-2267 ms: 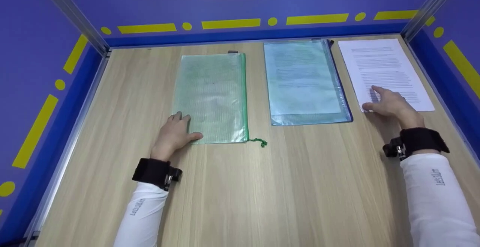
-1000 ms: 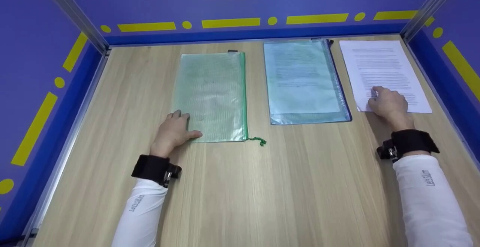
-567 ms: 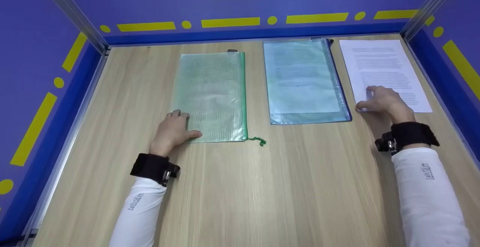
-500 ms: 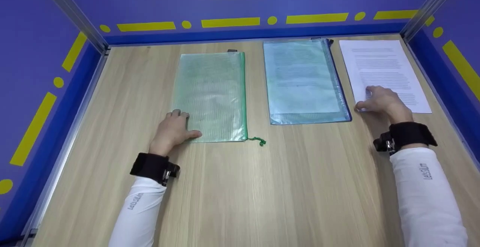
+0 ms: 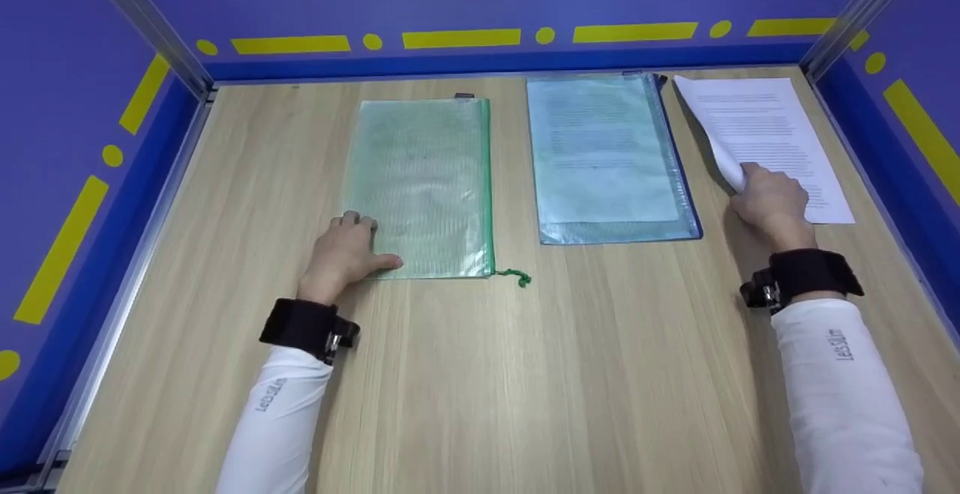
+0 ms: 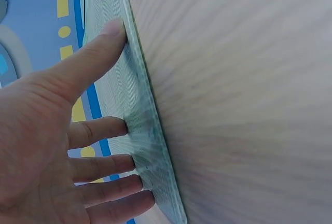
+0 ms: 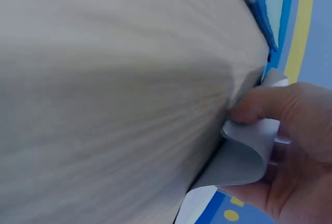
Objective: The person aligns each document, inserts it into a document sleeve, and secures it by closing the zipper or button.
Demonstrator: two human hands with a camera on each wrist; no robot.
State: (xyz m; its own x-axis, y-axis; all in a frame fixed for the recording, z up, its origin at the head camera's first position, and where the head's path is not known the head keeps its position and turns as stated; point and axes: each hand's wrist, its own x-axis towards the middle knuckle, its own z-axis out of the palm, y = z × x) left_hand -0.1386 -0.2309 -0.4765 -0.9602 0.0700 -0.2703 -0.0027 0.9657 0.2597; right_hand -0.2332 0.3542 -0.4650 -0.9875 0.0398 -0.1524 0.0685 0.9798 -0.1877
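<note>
At the right of the head view, my right hand (image 5: 772,197) pinches the near left edge of some printed paper (image 5: 772,126). That edge curls up off the table. In the right wrist view the paper (image 7: 238,162) bends in a fold between thumb and fingers. My left hand (image 5: 343,252) rests with spread fingers on the near left corner of a green mesh zipper pouch (image 5: 427,186). Seen from the left wrist, the fingertips (image 6: 124,125) touch the pouch's surface (image 6: 145,110). Whether the pouch holds anything is hard to tell.
Between the two hands lies a blue zipper pouch (image 5: 607,156) with printed paper inside. A green cord (image 5: 517,276) trails from the green pouch's near right corner. Blue walls with yellow marks (image 5: 461,41) border the wooden table (image 5: 562,374) at the back and sides.
My right hand has closed on the paper's near left edge and lifted it into a curl, where before it lay flat. My left hand stays on the green pouch.
</note>
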